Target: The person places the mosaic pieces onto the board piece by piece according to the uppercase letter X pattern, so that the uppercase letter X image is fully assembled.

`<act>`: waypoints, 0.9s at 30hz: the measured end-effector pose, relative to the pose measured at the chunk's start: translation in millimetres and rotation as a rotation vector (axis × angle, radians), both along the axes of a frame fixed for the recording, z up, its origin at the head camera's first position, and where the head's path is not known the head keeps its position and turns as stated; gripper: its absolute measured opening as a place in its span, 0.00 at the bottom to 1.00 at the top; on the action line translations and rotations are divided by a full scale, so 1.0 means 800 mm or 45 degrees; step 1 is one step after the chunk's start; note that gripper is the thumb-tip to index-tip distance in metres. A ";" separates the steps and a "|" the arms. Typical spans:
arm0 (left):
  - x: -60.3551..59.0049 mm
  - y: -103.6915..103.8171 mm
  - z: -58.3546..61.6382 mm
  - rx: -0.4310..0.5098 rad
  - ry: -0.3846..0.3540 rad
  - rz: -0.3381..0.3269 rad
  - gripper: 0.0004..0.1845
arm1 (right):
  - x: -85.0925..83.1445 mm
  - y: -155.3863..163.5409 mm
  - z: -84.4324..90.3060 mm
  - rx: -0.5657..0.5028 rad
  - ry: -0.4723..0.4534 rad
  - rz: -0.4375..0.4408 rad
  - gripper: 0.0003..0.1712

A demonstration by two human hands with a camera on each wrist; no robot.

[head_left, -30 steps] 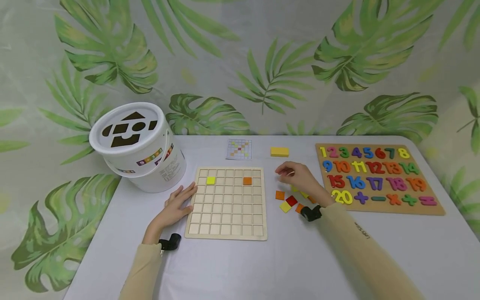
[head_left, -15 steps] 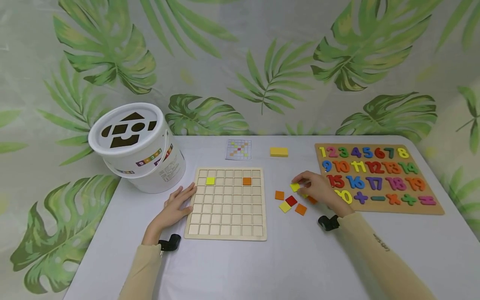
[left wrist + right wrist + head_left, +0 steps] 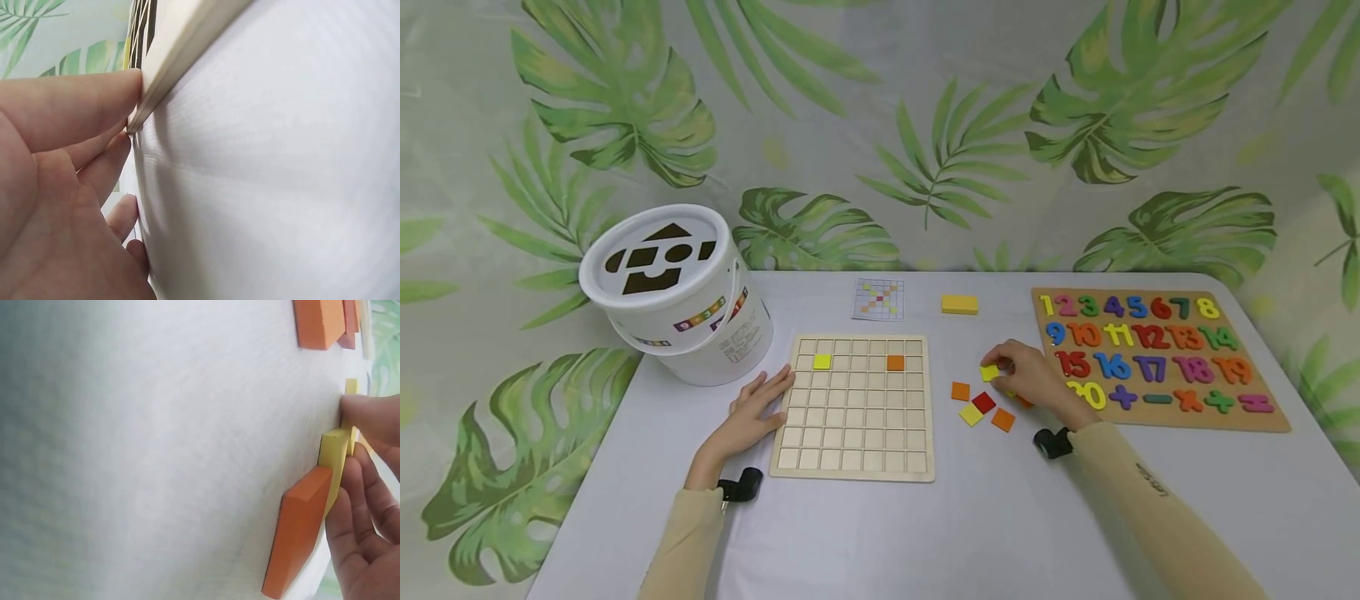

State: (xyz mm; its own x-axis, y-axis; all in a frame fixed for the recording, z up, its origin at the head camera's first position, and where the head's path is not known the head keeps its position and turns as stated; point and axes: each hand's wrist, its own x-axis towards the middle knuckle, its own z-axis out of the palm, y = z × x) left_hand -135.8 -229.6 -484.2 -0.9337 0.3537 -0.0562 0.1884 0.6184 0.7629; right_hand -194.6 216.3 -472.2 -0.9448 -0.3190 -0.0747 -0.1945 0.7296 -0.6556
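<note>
My left hand (image 3: 758, 406) lies flat on the table, its straight fingers (image 3: 81, 106) pressed against the left edge of a wooden grid board (image 3: 853, 433). The board holds one yellow tile (image 3: 822, 361) and one orange tile (image 3: 895, 362). To the right of the board my right hand (image 3: 1006, 368) pinches a small yellow tile (image 3: 989, 372) at the table surface. The right wrist view shows that yellow tile (image 3: 334, 456) on edge between the fingertips, beside an orange tile (image 3: 300, 534). Loose orange (image 3: 960, 391), red (image 3: 983, 402), yellow (image 3: 971, 414) and orange (image 3: 1002, 419) tiles lie just left of the hand.
A white shape-sorter bucket (image 3: 673, 292) stands at the left back. A small pattern card (image 3: 877, 299) and a yellow block (image 3: 959, 304) lie behind the board. A number puzzle board (image 3: 1270, 417) fills the right side. The table (image 3: 925, 533) ends at the leaf-print backdrop.
My right hand has drawn back to the right, onto the loose tiles, and taken a yellow tile between its fingertips. The left hand has stayed against the board.
</note>
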 end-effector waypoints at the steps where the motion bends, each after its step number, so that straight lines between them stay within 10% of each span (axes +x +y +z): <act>1: 0.000 0.000 0.000 0.001 0.001 -0.001 0.32 | -0.001 -0.001 0.000 -0.004 0.002 0.003 0.14; 13: 0.000 -0.001 0.000 -0.006 -0.008 0.000 0.33 | -0.002 -0.054 0.018 -0.174 0.001 0.034 0.14; 27: -0.001 0.000 0.000 -0.011 0.004 -0.006 0.32 | -0.009 -0.177 0.022 -0.305 0.110 0.317 0.14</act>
State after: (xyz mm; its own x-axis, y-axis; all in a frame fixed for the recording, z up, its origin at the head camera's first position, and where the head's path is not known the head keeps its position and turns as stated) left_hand -136.7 -229.5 -484.2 -0.9322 0.3576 -0.0561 0.1939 0.6241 0.7569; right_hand -201.9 74.8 -454.7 -0.8354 -0.5392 0.1065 -0.4091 0.4807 -0.7756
